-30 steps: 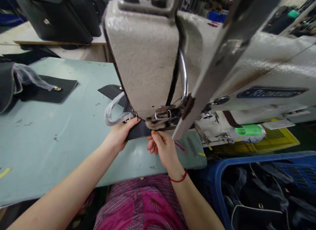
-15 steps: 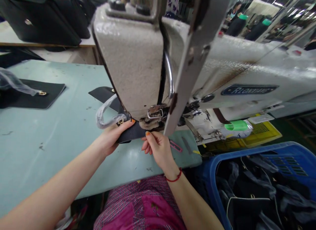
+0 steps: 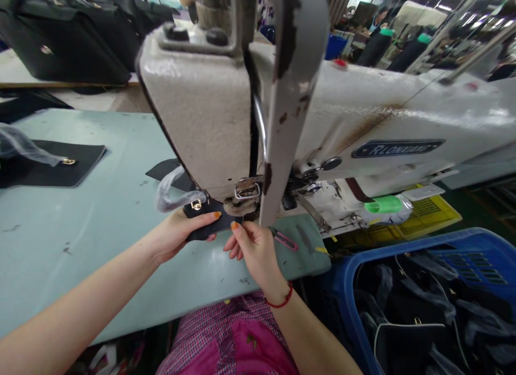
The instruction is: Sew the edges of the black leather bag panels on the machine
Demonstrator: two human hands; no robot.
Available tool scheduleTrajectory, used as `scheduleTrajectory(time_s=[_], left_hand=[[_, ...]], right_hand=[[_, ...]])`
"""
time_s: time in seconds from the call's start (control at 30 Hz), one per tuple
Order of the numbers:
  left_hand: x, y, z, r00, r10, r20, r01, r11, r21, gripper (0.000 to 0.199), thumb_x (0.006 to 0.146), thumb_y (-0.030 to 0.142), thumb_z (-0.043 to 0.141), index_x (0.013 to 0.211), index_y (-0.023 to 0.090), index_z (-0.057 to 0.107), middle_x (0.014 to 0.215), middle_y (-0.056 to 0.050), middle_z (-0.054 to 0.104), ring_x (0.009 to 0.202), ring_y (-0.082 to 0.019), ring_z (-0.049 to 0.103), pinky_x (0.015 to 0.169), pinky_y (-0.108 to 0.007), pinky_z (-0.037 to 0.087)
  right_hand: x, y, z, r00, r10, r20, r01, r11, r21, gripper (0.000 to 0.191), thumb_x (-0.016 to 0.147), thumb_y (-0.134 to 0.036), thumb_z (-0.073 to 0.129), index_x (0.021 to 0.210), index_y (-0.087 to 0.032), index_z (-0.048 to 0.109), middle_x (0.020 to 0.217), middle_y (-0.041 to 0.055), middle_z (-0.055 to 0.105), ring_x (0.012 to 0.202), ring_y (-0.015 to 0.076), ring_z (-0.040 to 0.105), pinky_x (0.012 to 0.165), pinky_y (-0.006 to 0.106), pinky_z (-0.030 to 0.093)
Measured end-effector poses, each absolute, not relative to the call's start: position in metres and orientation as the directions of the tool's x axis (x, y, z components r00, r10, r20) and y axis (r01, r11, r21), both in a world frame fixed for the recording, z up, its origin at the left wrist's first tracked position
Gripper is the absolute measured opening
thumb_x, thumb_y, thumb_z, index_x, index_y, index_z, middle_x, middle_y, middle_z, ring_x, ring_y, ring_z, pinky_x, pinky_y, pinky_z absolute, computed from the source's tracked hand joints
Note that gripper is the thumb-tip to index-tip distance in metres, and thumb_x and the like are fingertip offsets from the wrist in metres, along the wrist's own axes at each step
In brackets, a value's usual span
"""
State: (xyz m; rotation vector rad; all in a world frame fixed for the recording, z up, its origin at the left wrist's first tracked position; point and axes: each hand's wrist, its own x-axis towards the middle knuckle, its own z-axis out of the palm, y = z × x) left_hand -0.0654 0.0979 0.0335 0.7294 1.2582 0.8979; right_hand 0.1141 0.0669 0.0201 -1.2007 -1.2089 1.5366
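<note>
Under the head of a grey sewing machine (image 3: 197,117) lies a black leather bag panel (image 3: 205,231), with a gold buckle (image 3: 196,204) and a plastic-wrapped strap (image 3: 171,192) on it. My left hand (image 3: 177,232) grips the panel's left part, thumb on top and fingers underneath. At the panel's near right edge, my right hand (image 3: 253,246) pinches it between thumb and forefinger, close to the presser foot, its other fingers curled. The needle area is mostly hidden behind the machine head and a metal bar (image 3: 288,101).
A pink-handled thread snipper (image 3: 285,239) lies right of my right hand. Another black panel (image 3: 60,171) rests on the left of the table (image 3: 100,246). A blue basket (image 3: 350,310) of black pieces stands at right. Black handbags (image 3: 68,42) stand at back left.
The panel has turned slightly under the machine, its buckle end coming nearer to me. Both hands stay on it. The camera view has shifted a little.
</note>
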Motion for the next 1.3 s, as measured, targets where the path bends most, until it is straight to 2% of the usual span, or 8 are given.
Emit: scheduleTrajectory(time_s=[0.17,0.27,0.43,0.53,0.8,0.97,1.17,1.3], left_hand=[[-0.064,0.101,0.037,0.055,0.888,-0.457,-0.167,0.459,0.873,0.029,0.055,0.031,0.088,0.077,0.015,0.078,0.075,-0.009,0.074,0.055,-0.014,0.059,0.047,-0.021,0.052],[-0.066,0.105,0.038,0.052,0.891,-0.452,-0.162,0.454,0.876,0.030,0.054,0.026,0.087,0.080,0.016,0.078,0.079,-0.009,0.074,0.059,-0.015,0.060,0.049,-0.022,0.053],[-0.073,0.110,0.030,0.103,0.899,-0.426,-0.095,0.435,0.895,0.027,0.066,0.031,0.081,0.086,0.014,0.076,0.087,-0.012,0.075,0.062,-0.015,0.061,0.053,-0.023,0.052],[-0.076,0.112,0.026,0.105,0.902,-0.418,-0.091,0.427,0.900,0.030,0.069,0.034,0.080,0.090,0.013,0.075,0.093,-0.013,0.075,0.069,-0.018,0.065,0.058,-0.025,0.053],[-0.076,0.110,0.024,0.045,0.895,-0.443,-0.142,0.445,0.884,0.039,0.059,0.035,0.085,0.089,0.012,0.074,0.083,-0.012,0.075,0.072,-0.023,0.067,0.063,-0.031,0.054],[-0.071,0.101,0.021,0.017,0.897,-0.442,-0.166,0.439,0.883,0.037,0.062,0.038,0.085,0.085,0.012,0.073,0.080,-0.009,0.073,0.070,-0.019,0.064,0.062,-0.028,0.052],[-0.058,0.087,0.018,-0.087,0.905,-0.417,-0.312,0.373,0.874,0.032,0.059,0.037,0.087,0.073,0.014,0.071,0.068,-0.004,0.069,0.056,-0.014,0.057,0.051,-0.023,0.048],[-0.047,0.079,0.018,-0.140,0.914,-0.382,-0.354,0.314,0.881,0.030,0.064,0.038,0.085,0.069,0.013,0.068,0.064,-0.004,0.067,0.055,-0.012,0.056,0.050,-0.022,0.047]], right_hand=[[0.109,0.070,0.018,-0.173,0.962,-0.210,-0.077,-0.226,-0.971,0.052,0.091,-0.057,0.051,0.060,-0.016,0.060,0.056,0.0031,0.065,0.044,0.0078,0.054,0.044,0.018,0.040],[0.104,0.071,0.016,-0.151,0.965,-0.215,-0.107,-0.232,-0.967,0.052,0.092,-0.057,0.051,0.061,-0.016,0.061,0.058,0.0040,0.067,0.044,0.0078,0.055,0.044,0.018,0.039],[0.088,0.070,0.011,-0.085,0.971,-0.224,-0.182,-0.236,-0.955,0.051,0.093,-0.053,0.048,0.062,-0.016,0.062,0.061,0.0055,0.069,0.043,0.0087,0.057,0.041,0.018,0.037],[0.079,0.069,0.011,-0.050,0.969,-0.244,-0.217,-0.249,-0.944,0.048,0.093,-0.050,0.047,0.062,-0.016,0.061,0.063,0.0057,0.070,0.043,0.0088,0.058,0.041,0.018,0.037],[0.072,0.070,0.013,-0.014,0.969,-0.247,-0.230,-0.243,-0.942,0.048,0.092,-0.047,0.047,0.057,-0.016,0.059,0.057,0.0035,0.068,0.042,0.0088,0.056,0.042,0.018,0.037],[0.072,0.071,0.015,-0.004,0.968,-0.253,-0.223,-0.247,-0.943,0.049,0.092,-0.046,0.047,0.055,-0.016,0.057,0.053,0.0011,0.065,0.040,0.0079,0.054,0.042,0.017,0.037],[0.078,0.073,0.017,-0.046,0.965,-0.259,-0.210,-0.263,-0.942,0.047,0.091,-0.043,0.048,0.053,-0.017,0.059,0.050,0.0000,0.064,0.038,0.0077,0.053,0.041,0.018,0.037],[0.082,0.074,0.016,-0.074,0.965,-0.253,-0.217,-0.263,-0.940,0.046,0.090,-0.041,0.050,0.053,-0.016,0.058,0.049,-0.0009,0.062,0.037,0.0070,0.051,0.041,0.017,0.036]])
